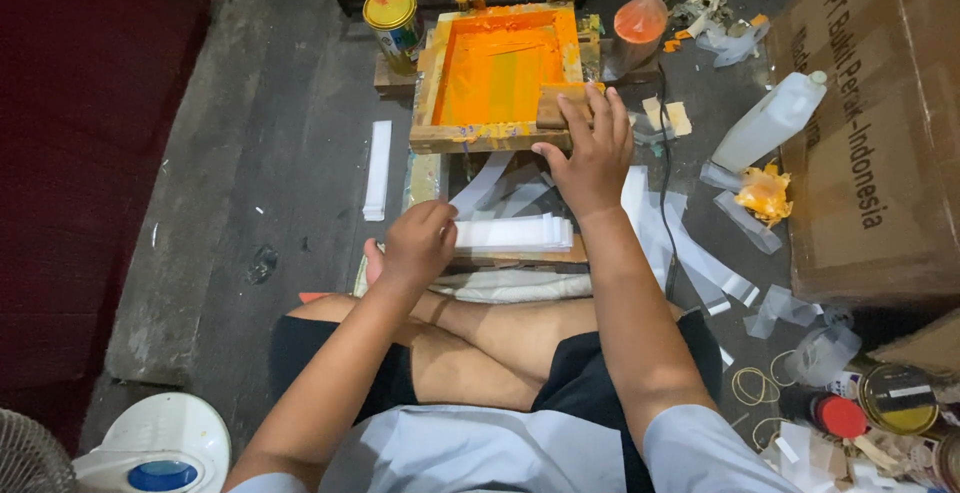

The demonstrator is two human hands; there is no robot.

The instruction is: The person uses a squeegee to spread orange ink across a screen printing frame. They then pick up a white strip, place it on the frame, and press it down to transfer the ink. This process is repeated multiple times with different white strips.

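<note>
Floor-level: brown carton (880, 143) right, yellow-lidded tin (393, 15) beside orange frame (497, 73)

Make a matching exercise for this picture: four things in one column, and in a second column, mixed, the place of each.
Things:
1. screen printing frame
2. stack of white strips
3. white plastic bottle
4. tin can with yellow lid

Places:
A. lying against the cardboard box
B. under the right hand
C. beside the left hand
D. standing left of the frame's far end

Pairs: 1-B, 2-C, 3-A, 4-D
</note>
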